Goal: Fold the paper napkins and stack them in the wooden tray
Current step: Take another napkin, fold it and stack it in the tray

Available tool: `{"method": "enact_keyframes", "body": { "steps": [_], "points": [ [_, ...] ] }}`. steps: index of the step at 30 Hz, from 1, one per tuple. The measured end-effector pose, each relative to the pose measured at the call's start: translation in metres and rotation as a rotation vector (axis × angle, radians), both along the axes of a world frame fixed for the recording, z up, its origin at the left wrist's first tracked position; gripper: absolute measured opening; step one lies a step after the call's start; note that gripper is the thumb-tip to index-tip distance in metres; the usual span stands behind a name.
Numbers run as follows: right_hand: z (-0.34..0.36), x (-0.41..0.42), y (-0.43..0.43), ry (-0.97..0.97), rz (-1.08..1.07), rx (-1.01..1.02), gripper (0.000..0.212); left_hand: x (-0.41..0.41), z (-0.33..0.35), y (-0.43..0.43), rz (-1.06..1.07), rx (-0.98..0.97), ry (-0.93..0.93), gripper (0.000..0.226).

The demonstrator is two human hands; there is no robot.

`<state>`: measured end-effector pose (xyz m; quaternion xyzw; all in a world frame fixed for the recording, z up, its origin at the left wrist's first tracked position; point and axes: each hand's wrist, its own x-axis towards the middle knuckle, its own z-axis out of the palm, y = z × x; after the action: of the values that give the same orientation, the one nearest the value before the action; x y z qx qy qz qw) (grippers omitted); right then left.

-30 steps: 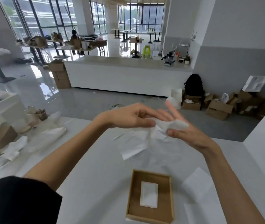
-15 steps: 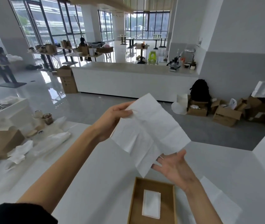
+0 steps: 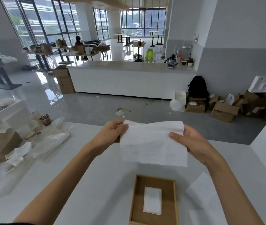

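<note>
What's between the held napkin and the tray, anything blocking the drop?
Nothing visible. The napkin hangs unfolded between left hand and right hand, above the wooden tray. Only open tabletop separates them; one folded napkin already lies inside.

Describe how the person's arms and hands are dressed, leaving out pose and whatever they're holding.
Both forearms are bare from the elbow down. The left hand and right hand wear no gloves, and no rings, watch or bracelet show on the fingers or wrists. The only clothing in view is a sliver of dark fabric at the bottom left edge, probably a short sleeve or shirt on the left side.
</note>
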<state>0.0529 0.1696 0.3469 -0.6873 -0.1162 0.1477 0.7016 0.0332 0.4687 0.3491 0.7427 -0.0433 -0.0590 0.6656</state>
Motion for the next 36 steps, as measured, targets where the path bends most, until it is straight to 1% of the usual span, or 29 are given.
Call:
{"method": "enact_keyframes", "body": {
  "steps": [3,6,7,9,11,12,13,15,18,19,20,22,23,25,26,29,33,36],
  "points": [
    [0.005,0.0,-0.014,-0.025,-0.051,-0.031,0.018,0.002,-0.001,-0.009,-0.071,-0.114,0.011,0.02],
    [0.011,-0.002,-0.031,-0.028,-0.034,-0.007,0.026,0.005,0.001,-0.015,-0.14,-0.256,0.027,0.023],
    [0.013,-0.003,-0.037,-0.028,-0.018,0.02,0.028,0.006,0.001,-0.017,-0.148,-0.274,0.017,0.024],
    [0.017,-0.005,-0.046,-0.053,-0.009,0.067,0.028,0.01,-0.001,-0.021,-0.142,-0.239,-0.033,0.027],
    [0.022,-0.007,-0.051,-0.099,-0.054,0.067,0.025,0.012,-0.003,-0.027,-0.123,-0.193,-0.107,0.025],
    [0.024,-0.008,-0.053,-0.139,-0.087,0.052,0.028,0.012,-0.003,-0.031,-0.114,-0.192,-0.144,0.021],
    [0.026,-0.007,-0.054,-0.19,-0.119,0.029,0.036,0.013,-0.003,-0.036,-0.105,-0.204,-0.18,0.018],
    [0.031,-0.008,-0.056,-0.292,-0.172,-0.004,0.05,0.013,-0.001,-0.043,-0.086,-0.234,-0.24,0.025],
    [0.038,-0.008,-0.062,-0.411,-0.233,-0.032,0.062,0.017,0.003,-0.052,-0.074,-0.265,-0.331,0.053],
    [0.04,-0.007,-0.064,-0.435,-0.24,-0.045,0.065,0.019,0.004,-0.054,-0.065,-0.286,-0.355,0.056],
    [0.042,-0.008,-0.066,-0.449,-0.246,-0.054,0.066,0.02,0.006,-0.056,-0.049,-0.31,-0.375,0.055],
    [0.046,-0.007,-0.068,-0.457,-0.256,-0.078,0.064,0.022,0.009,-0.062,-0.007,-0.355,-0.412,0.044],
    [0.048,-0.007,-0.069,-0.459,-0.256,-0.087,0.062,0.022,0.011,-0.064,0.014,-0.361,-0.427,0.035],
    [0.052,-0.006,-0.07,-0.471,-0.248,-0.088,0.056,0.024,0.013,-0.068,0.055,-0.341,-0.444,0.02],
    [0.053,-0.006,-0.07,-0.473,-0.241,-0.084,0.053,0.025,0.014,-0.068,0.069,-0.329,-0.447,0.017],
    [0.056,-0.004,-0.073,-0.462,-0.244,-0.076,0.051,0.026,0.016,-0.068,0.091,-0.319,-0.448,0.023],
    [0.055,0.0,-0.075,-0.404,-0.245,-0.035,0.05,0.025,0.019,-0.068,0.074,-0.307,-0.473,0.042],
    [0.052,0.004,-0.074,-0.31,-0.202,0.029,0.042,0.024,0.022,-0.067,0.084,-0.264,-0.504,0.044]
  ]
}}
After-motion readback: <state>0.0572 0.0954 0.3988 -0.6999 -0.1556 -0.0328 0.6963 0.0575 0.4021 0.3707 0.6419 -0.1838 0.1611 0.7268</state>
